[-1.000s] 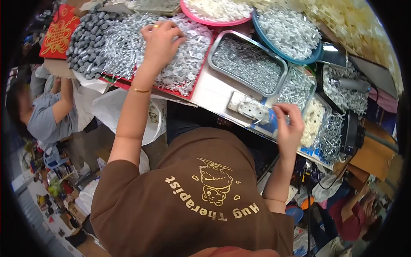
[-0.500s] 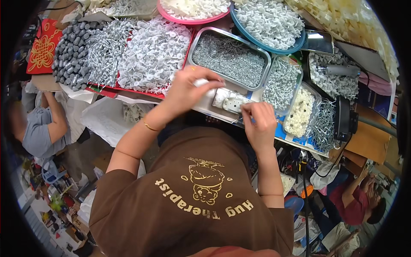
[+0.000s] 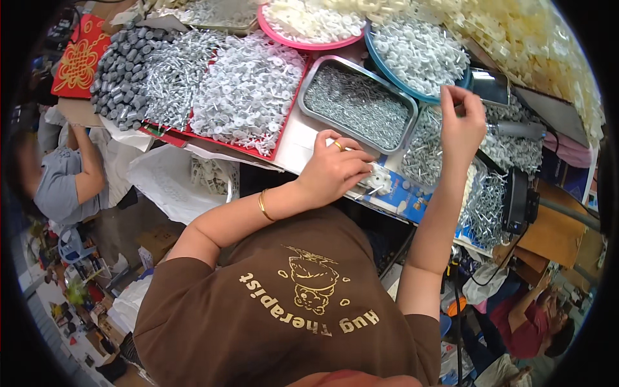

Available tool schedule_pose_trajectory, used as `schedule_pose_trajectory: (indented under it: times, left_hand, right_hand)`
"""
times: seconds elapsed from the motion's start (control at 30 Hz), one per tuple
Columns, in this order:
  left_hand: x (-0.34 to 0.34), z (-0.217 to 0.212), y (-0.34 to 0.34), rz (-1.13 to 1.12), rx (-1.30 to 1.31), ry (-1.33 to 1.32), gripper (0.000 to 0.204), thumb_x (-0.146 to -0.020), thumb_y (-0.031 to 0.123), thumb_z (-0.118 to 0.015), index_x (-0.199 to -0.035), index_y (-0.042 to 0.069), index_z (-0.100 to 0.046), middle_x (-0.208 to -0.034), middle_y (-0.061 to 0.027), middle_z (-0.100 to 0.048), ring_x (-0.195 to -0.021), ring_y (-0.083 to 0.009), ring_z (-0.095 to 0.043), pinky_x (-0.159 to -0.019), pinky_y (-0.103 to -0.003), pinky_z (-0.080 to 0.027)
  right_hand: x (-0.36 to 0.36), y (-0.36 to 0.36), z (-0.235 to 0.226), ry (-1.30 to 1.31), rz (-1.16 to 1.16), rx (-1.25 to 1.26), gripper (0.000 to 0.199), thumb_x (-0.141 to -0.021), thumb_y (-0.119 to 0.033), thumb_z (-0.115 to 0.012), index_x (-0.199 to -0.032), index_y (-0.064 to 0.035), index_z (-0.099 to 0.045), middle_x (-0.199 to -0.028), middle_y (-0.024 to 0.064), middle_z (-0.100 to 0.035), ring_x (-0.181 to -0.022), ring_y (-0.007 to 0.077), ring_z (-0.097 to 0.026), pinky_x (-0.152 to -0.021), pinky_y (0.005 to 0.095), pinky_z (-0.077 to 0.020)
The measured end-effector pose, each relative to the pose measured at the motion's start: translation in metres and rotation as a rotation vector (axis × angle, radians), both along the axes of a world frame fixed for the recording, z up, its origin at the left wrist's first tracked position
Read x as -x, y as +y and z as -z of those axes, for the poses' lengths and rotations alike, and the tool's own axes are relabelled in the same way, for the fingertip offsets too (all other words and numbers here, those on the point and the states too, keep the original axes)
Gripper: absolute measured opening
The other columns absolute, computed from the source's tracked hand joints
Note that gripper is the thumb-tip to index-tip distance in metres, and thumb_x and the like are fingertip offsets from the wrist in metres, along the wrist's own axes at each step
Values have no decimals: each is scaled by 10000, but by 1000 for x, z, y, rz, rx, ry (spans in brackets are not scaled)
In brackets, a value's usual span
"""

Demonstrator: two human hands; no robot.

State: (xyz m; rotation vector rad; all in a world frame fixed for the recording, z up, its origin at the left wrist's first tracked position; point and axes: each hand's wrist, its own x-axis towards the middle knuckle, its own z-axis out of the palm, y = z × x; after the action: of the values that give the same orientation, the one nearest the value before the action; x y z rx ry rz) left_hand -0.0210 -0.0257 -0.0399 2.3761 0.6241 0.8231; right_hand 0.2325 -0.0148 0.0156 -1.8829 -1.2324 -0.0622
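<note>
My left hand (image 3: 336, 166), fingers curled, grips the left end of a white plastic part with small holes (image 3: 378, 181) at the table's front edge. The fingers hide that end. My right hand (image 3: 463, 122) is raised over the right side, thumb and fingertips pinched together near the rim of the blue bowl (image 3: 372, 55). Whatever it may hold is too small to make out. Behind my left hand stands a metal tray (image 3: 412, 108) filled with small screws. Under my right forearm lie a heap of longer screws (image 3: 422, 151) and a partly hidden tub of cream-coloured pieces (image 3: 469, 187).
A red tray (image 3: 282, 143) of white plastic pieces and screws stands left, beside dark grey cylinders (image 3: 119, 77). Behind are a pink bowl (image 3: 309, 44) and a phone-like dark device (image 3: 491, 86). A power tool (image 3: 519, 129) lies right. Other people sit left and right.
My right hand has left the white part and risen to the right. My left hand has come down and right onto that part. The view has shifted slightly.
</note>
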Motion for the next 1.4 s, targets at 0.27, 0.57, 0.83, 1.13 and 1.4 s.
schedule_pose_trajectory:
  times: [0.27, 0.57, 0.83, 1.13, 1.4]
  left_hand:
    - [6, -57, 116, -412, -425, 1, 77, -881, 229, -700, -935, 174, -699, -1007, -9, -680, -1042, -250, -597, -964, -501, -273]
    - [0, -27, 202, -448, -539, 75, 77, -831, 229, -749, -892, 186, -728, -1098, 27, -663, -1121, -237, -556, -1012, -511, -269]
    - [-3, -41, 207, -389, -390, 216, 145, -837, 292, -773, -910, 176, -726, -1221, 3, -626, -1212, -317, -486, -1015, -496, -285]
    - [24, -62, 111, 28, 865, -410, 190, -886, 17, -734, -1065, 0, -676, -942, -65, -711, -904, -158, -695, -827, -285, -553]
    - [30, -30, 66, 117, 1742, -526, 192, -950, 69, -689, -1110, 0, -608, -1144, -152, -697, -987, -202, -725, -848, -319, -625]
  right_hand:
    - [-18, 33, 19, -339, -9, 36, 148, -880, -210, -741, -932, -71, -739, -986, 68, -692, -895, 270, -615, -818, 382, -477]
    - [28, -17, -10, 540, -204, -69, 125, -936, -1, -690, -1055, 9, -651, -1046, 99, -712, -874, 112, -661, -816, 238, -520]
    - [60, -32, -11, 659, -400, -56, 222, -949, 39, -647, -1164, 26, -591, -1099, 125, -706, -956, 130, -667, -868, 261, -534]
    - [73, -68, -29, 749, -350, -184, 67, -1025, -20, -538, -1073, 26, -529, -1049, 211, -698, -847, 224, -712, -820, 311, -566]
    - [116, -56, 1, 818, -482, -23, 99, -1054, -80, -518, -1076, 14, -496, -1149, 219, -693, -1035, 184, -658, -942, 307, -499]
